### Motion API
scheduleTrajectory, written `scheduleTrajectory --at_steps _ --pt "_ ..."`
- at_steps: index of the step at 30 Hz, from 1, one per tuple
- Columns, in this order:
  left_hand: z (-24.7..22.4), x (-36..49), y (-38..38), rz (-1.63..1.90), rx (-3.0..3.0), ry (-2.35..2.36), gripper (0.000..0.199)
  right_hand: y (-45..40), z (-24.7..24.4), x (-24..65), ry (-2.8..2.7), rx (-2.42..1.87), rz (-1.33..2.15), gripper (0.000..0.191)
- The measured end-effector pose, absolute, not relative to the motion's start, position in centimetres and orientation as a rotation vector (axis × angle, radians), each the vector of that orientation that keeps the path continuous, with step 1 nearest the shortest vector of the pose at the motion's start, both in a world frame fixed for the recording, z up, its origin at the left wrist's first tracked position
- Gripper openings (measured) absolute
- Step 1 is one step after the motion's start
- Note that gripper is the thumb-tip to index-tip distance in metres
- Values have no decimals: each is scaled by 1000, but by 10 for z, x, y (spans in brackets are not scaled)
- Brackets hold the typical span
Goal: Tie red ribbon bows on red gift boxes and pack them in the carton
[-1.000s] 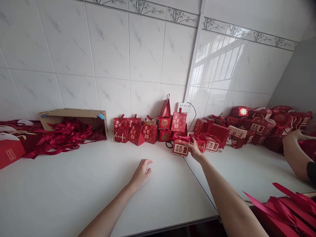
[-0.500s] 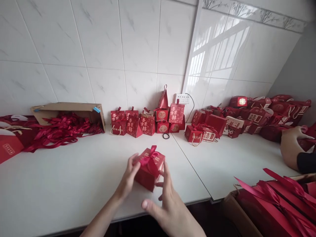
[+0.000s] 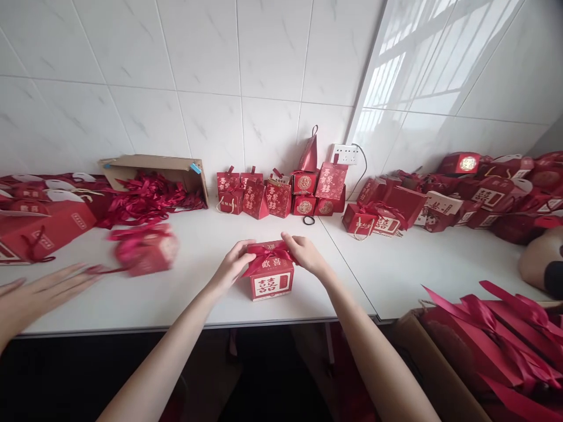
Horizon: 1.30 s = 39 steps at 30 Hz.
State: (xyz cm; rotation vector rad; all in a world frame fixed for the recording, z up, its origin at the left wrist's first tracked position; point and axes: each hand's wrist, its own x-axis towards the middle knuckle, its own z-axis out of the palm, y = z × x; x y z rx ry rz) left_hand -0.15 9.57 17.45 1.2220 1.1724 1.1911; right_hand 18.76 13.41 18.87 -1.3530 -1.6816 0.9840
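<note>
A red gift box [image 3: 271, 288] with gold lettering and a white label stands upright on the table before me. Across its top runs a dark pink ribbon [image 3: 269, 252] tied in a bow. My left hand [image 3: 236, 265] is at the box's top left edge, thumb and fingers closed on the bow's left side. On the other side, my right hand [image 3: 305, 255] pinches the ribbon's right side by the top edge. The fingertips partly cover the bow.
At left, another person's hand [image 3: 48, 293] reaches toward a blurred red box [image 3: 147, 252]. A cardboard box [image 3: 158, 163] of ribbons lies behind it. Small red boxes [image 3: 255, 199] line the wall. A carton [image 3: 433, 357] of ribboned boxes stands front right; another person's arm [image 3: 541, 261] is far right.
The box has turned so its white label faces me. My right hand has come up from the box's side to the bow. A person's hand and a blurred box have appeared at left.
</note>
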Motion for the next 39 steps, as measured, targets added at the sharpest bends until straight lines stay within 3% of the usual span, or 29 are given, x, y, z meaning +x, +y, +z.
scheduleTrajectory --at_steps 4,7,11,18,21,24,26,28,31,35,39 --pt "176 -5 93 1336 1314 1436 45 121 184 179 -1658 -1331 1006 41" --pt "181 -5 91 1195 1432 1645 42 104 178 179 -1616 -1300 1005 38" --pt "181 0 92 1093 1543 1623 38 92 169 180 -1551 -1253 1027 37" --pt "166 9 84 1334 1410 1476 33 91 157 188 -1478 -1169 1193 30" --pt "167 9 84 1295 1424 1447 33 91 159 197 -1513 -1132 1078 26" --pt "171 10 85 1267 1508 1417 35 90 161 206 -1806 -997 935 77" --pt "175 12 81 1267 1555 1408 32 87 161 209 -1982 -948 913 96" --pt "180 15 75 1269 1576 1405 28 81 158 211 -2023 -944 804 98" --pt "189 23 62 1252 1639 1428 38 66 152 213 -2023 -906 435 94" --pt "195 40 40 1359 2038 1390 17 44 145 218 -1998 -861 65 90" --pt "190 65 10 1639 2614 915 10 20 148 225 -1795 -855 -130 90"
